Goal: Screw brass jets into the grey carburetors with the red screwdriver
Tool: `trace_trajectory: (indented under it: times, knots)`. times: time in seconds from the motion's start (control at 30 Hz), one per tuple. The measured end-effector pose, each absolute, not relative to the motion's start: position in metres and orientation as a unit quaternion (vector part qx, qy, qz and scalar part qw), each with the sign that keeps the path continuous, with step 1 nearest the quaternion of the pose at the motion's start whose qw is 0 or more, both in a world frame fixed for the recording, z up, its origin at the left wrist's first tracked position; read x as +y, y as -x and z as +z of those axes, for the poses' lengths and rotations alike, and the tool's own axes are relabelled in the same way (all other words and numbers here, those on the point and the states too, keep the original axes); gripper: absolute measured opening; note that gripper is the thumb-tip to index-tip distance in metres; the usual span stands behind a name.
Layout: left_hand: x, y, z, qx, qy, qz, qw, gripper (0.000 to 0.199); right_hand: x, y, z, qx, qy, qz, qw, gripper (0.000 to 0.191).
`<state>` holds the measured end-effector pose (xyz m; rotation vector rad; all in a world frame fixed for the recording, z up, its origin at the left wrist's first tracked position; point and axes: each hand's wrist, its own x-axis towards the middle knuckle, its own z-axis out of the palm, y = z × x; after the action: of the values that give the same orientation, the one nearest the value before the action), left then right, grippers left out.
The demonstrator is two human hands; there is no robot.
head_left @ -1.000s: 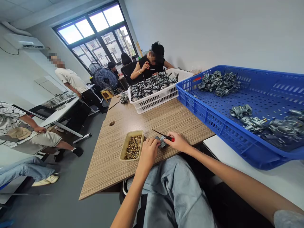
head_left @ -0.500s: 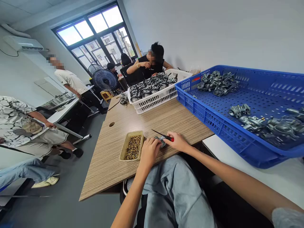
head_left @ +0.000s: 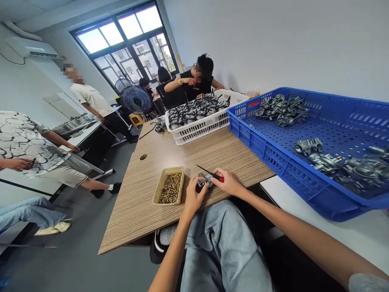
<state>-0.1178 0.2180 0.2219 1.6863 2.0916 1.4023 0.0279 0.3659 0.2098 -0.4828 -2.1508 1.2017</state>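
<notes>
Head camera view: the left hand (head_left: 194, 194) has its thumb and fingers clamped on a small metal part (head_left: 204, 181), which sits just above the near edge of the wood-grain desk (head_left: 133, 213), between the two hands. The right hand (head_left: 228, 183) is closed around the red-and-black handle of a screwdriver (head_left: 219, 177), its dark shaft slanting away to the upper left across the far side of the part; the right fingertips reach the part too, though whether they press on it I cannot tell. Just left of the left hand stands a shallow cream tray (head_left: 181, 182) holding a heap of brass-coloured pieces (head_left: 169, 189). Farther back on the desk, a white slotted basket (head_left: 197, 133) is filled with dark metal parts (head_left: 194, 112). To the right, a large blue crate (head_left: 273, 160) carries grey castings in two groups, one toward its far left corner, the other nearer. Behind the white basket sits a co-worker (head_left: 190, 91) in a black sleeveless top, one hand raised near the face. A fan (head_left: 135, 99) stands farther off to the left.
</notes>
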Motion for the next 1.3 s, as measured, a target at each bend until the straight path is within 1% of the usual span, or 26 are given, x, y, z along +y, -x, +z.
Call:
trace_trajectory:
  times: [0.07,0.17,0.2,0.33,0.4,0.5,0.57,0.67,0.73,0.77,0.87,0.97,1.13,1.3]
  knots:
    - [0.219,0.12,0.221,0.681,-0.564,0.461,0.076,0.017,0.366,-0.028,0.209,-0.812,0.2,0.446,0.32,0.019]
    - [0.219,0.123,0.218,0.686,-0.565,0.454,0.066,0.018,0.367,-0.027,0.205,-0.801,0.247,0.423,0.344,0.019]
    - [0.219,0.123,0.216,0.693,-0.561,0.45,0.056,0.018,0.369,-0.027,0.203,-0.797,0.261,0.416,0.351,0.024]
    - [0.219,0.126,0.212,0.724,-0.53,0.442,0.012,0.019,0.376,-0.024,0.198,-0.794,0.285,0.396,0.364,0.062]
    - [0.219,0.126,0.211,0.729,-0.52,0.445,0.002,0.019,0.38,-0.023,0.202,-0.8,0.282,0.394,0.354,0.067]
    - [0.218,0.127,0.21,0.724,-0.516,0.459,0.001,0.02,0.383,-0.029,0.219,-0.812,0.273,0.399,0.327,0.061]
    - [0.218,0.127,0.207,0.713,-0.515,0.475,0.005,0.025,0.383,-0.037,0.242,-0.824,0.257,0.401,0.307,0.054]
    - [0.218,0.128,0.201,0.704,-0.499,0.505,0.019,0.046,0.379,-0.053,0.288,-0.853,0.226,0.379,0.28,0.035]
    - [0.219,0.129,0.198,0.706,-0.477,0.523,0.036,0.06,0.373,-0.063,0.319,-0.869,0.217,0.338,0.288,0.024]
    - [0.219,0.129,0.196,0.709,-0.466,0.528,0.045,0.063,0.37,-0.068,0.332,-0.876,0.211,0.314,0.3,0.021]
    - [0.22,0.13,0.194,0.717,-0.452,0.527,0.065,0.059,0.361,-0.078,0.357,-0.889,0.175,0.273,0.323,0.014]
    - [0.22,0.13,0.194,0.715,-0.45,0.531,0.063,0.054,0.353,-0.083,0.363,-0.897,0.14,0.267,0.324,0.016]
    - [0.22,0.13,0.195,0.709,-0.45,0.54,0.058,0.053,0.34,-0.089,0.36,-0.907,0.108,0.245,0.326,0.029]
    - [0.219,0.13,0.194,0.703,-0.458,0.54,0.072,0.049,0.331,-0.092,0.356,-0.929,0.086,0.205,0.295,0.037]
